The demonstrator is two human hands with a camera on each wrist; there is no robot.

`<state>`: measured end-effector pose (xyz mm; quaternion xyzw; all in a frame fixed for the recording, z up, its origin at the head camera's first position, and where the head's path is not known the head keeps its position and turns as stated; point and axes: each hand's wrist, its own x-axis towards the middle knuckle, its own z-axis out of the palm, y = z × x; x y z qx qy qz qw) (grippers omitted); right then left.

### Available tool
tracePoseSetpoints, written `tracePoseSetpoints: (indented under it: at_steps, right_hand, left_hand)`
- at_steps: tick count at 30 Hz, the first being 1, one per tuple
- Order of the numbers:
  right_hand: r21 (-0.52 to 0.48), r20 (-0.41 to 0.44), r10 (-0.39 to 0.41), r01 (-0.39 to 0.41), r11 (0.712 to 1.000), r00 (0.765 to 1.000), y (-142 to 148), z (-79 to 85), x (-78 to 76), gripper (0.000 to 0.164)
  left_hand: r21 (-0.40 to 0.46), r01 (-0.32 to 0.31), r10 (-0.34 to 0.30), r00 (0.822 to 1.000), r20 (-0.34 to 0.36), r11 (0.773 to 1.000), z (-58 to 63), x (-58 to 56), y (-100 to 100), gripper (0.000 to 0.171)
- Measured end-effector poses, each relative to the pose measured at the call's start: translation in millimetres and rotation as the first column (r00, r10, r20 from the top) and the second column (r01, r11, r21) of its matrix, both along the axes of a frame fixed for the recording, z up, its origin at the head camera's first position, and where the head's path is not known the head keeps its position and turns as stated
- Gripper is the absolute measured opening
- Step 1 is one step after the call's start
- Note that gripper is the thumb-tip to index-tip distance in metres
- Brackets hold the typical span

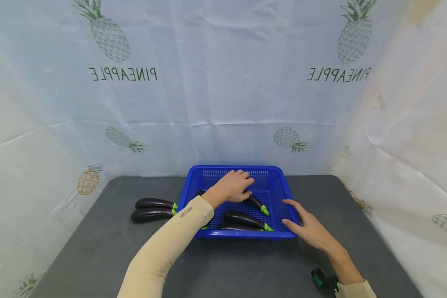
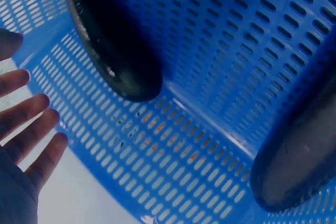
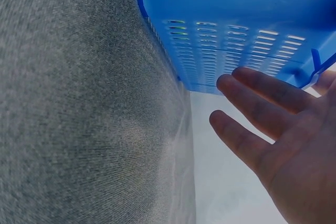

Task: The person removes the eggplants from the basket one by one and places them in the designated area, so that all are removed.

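Observation:
A blue plastic basket (image 1: 236,234) with slotted walls holds several glossy dark eggplants with green stems. Inside it, my left hand (image 1: 232,187) reaches over the far part, above an eggplant (image 1: 258,203) it partly hides. In the left wrist view the left hand's fingers (image 2: 32,129) are spread, apart from the eggplant (image 2: 115,45) nearby. Toward the basket's front lies another eggplant (image 1: 243,218), with one more against it. My right hand (image 1: 313,229) is at the basket's right side, fingers straight along the outer wall (image 3: 236,40); firm contact is hard to tell.
Two eggplants (image 1: 152,214) lie side by side on the dark grey table (image 1: 108,244), left of the basket. A white pineapple-print sheet (image 1: 223,91) hangs behind and around the table. A black-and-green device (image 1: 320,279) sits at my right wrist.

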<state>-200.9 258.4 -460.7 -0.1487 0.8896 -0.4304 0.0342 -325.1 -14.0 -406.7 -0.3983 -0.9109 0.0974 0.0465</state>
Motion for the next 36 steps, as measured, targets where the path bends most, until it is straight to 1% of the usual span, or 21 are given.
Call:
tracePoseSetpoints:
  at_steps: [4, 9, 13, 16, 21, 25, 28, 31, 36]
  right_hand:
    - [-0.011, 0.006, 0.003, -0.003, 1.0, 1.0, 0, -0.7, -0.4, 0.064]
    - [-0.017, 0.002, -0.001, 0.001, 1.0, 1.0, 0, -1.5, -0.4, 0.064]
    - [-0.019, 0.014, 0.003, -0.003, 1.0, 1.0, 0, -2.0, -0.6, 0.063]
    - [-0.02, 0.022, 0.007, -0.006, 1.0, 1.0, 0, -3.2, -0.5, 0.063]
    - [-0.012, -0.003, 0.001, -0.001, 1.0, 1.0, 0, -4.2, -0.5, 0.063]
    - [-0.009, -0.009, 0.003, -0.003, 1.0, 1.0, 0, -4.4, -0.2, 0.063]
    - [-0.012, -0.009, 0.008, -0.008, 1.0, 1.0, 0, -3.4, 0.2, 0.063]
    - [-0.018, -0.007, 0.009, -0.009, 1.0, 1.0, 0, -3.1, 0.4, 0.062]
    - [-0.016, 0.002, 0.003, -0.003, 1.0, 1.0, 0, -3.2, -0.2, 0.062]
  left_hand:
    - [-0.031, -0.027, 0.028, 0.999, 0.036, 0.999, -5.5, -0.3, 6, 0.048]
    - [-0.094, -0.042, 0.049, 0.996, 0.07, 0.995, -12.8, -2.0, 13, 0.054]
    - [-0.13, -0.066, 0.081, 0.991, 0.111, 0.989, -18.5, -1.9, 18, 0.058]
    - [-0.142, -0.083, 0.102, 0.987, 0.128, 0.986, -23.2, -2.0, 18, 0.059]
    - [-0.142, -0.093, 0.111, 0.986, 0.125, 0.985, -30.4, -4.0, 19, 0.057]
    - [-0.174, -0.082, 0.101, 0.99, 0.101, 0.981, -35.9, -3.4, 20, 0.054]
    - [-0.195, -0.07, 0.088, 0.993, 0.082, 0.978, -35.7, -1.9, 21, 0.052]
    - [-0.193, -0.062, 0.077, 0.995, 0.07, 0.979, -33.8, -1.3, 20, 0.051]
    - [-0.17, -0.041, 0.051, 0.997, 0.052, 0.985, -25.4, -2.3, 18, 0.049]
